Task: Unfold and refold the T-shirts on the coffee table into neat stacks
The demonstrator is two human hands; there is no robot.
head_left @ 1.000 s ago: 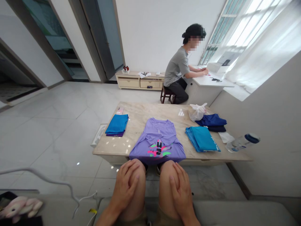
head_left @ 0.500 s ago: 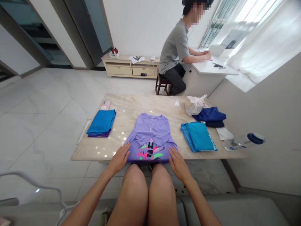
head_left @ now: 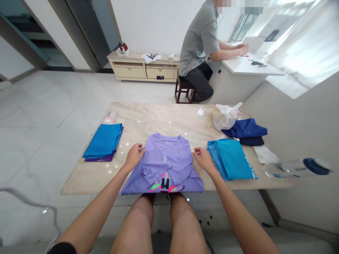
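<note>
Because the purple shirt hangs over the table edge at lower centre, an uneven pull could drag it off or crease it. Left hand pinches its left edge, fingers curled shut; right hand rests at its right edge, fingers loosely apart.

White walls, pale tiled floor

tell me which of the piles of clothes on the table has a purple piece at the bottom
The folded stack at the table's left: bright blue on top, a purple layer showing along its lower edge. The teal stack and the navy pile on the right show no purple.
</note>
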